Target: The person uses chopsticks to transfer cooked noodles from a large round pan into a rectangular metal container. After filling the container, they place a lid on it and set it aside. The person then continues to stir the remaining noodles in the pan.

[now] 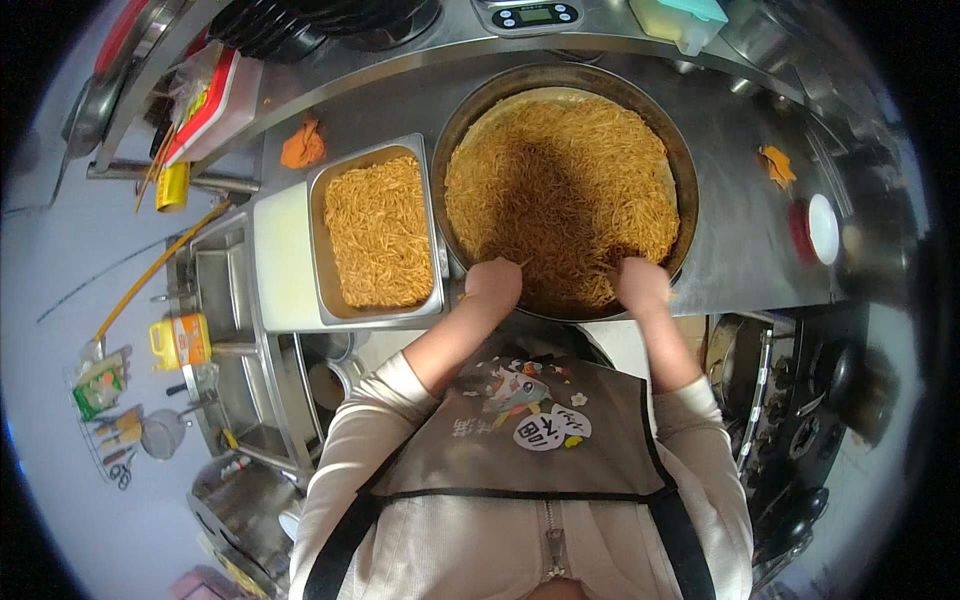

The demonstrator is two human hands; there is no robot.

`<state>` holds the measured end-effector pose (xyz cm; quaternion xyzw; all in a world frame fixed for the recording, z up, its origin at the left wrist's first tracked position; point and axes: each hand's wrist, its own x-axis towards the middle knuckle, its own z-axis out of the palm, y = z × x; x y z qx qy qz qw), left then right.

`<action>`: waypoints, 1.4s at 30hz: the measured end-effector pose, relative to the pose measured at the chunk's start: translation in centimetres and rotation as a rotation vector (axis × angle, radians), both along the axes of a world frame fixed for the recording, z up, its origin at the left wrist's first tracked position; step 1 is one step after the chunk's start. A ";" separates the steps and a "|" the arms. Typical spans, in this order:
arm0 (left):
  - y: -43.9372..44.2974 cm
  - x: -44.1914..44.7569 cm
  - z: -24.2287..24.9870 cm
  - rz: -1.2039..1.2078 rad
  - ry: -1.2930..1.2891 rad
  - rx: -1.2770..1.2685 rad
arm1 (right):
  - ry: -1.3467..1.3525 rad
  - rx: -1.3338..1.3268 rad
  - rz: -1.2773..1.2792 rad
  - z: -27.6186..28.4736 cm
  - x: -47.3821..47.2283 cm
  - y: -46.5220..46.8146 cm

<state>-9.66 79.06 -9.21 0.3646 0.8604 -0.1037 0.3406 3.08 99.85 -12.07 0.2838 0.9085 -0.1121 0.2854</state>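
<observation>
Before me stands a large round dark metal pan (688,180), spread with brown noodles (555,195) over a pale liner (506,112). My left hand (495,282) is curled at the pan's near-left rim, with a strand or two poking out of it. At the near-right part of the pan, my right hand (643,285) is also closed, and noodle strands show at its fingers. The fingertips of both hands are hidden from above. Left of the pan, a rectangular steel tray (318,262) holds more noodles (379,232) of the same kind.
The tray rests partly on a white cutting board (281,255). Orange cloths (303,144) lie on the steel counter (735,247), one on each side. A white bowl (823,229) stands at right. A digital scale (534,15) sits on the raised shelf (360,69) behind.
</observation>
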 end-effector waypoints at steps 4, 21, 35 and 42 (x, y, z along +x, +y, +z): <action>-0.6 0.2 1.3 0.339 -0.083 0.011 | 0.209 -0.063 0.091 -0.8 -0.9 -1.4; -6.7 -2.7 8.1 0.302 0.296 -0.043 | 0.053 0.056 -0.023 6.8 4.8 7.5; -4.5 0.1 4.1 0.229 -0.052 0.628 | 0.422 -0.094 -0.080 8.9 3.4 0.3; -6.4 0.3 7.6 0.096 0.020 0.519 | 0.159 0.170 0.055 10.5 4.7 3.2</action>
